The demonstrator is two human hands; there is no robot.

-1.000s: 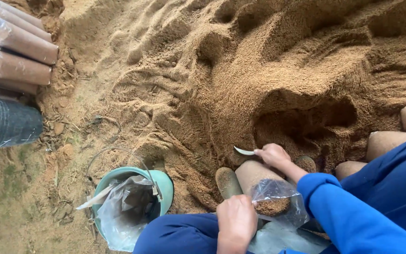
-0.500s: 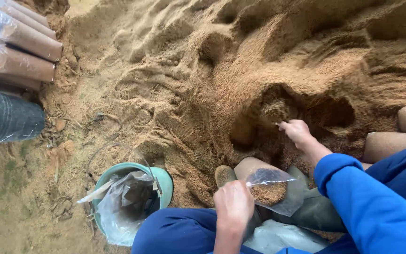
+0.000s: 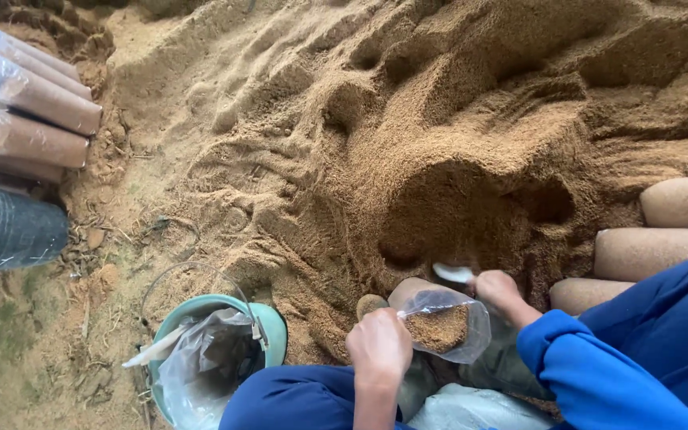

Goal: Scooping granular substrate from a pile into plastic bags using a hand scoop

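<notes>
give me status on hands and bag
Left hand grips clear bag, part full of sawdust. Right hand holds white scoop at bag mouth. Sawdust pile just ahead, nothing blocking.

Glossy clear plastic bag (image 3: 443,322), coarse matt sawdust pile (image 3: 471,135)

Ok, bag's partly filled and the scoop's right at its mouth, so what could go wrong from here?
The left hand pinches the clear bag at one edge only, so its mouth may sag and spill.

The white scoop in the right hand looks about as wide as the opening; sawdust could miss.

The undercut sawdust pile might slump.
</notes>
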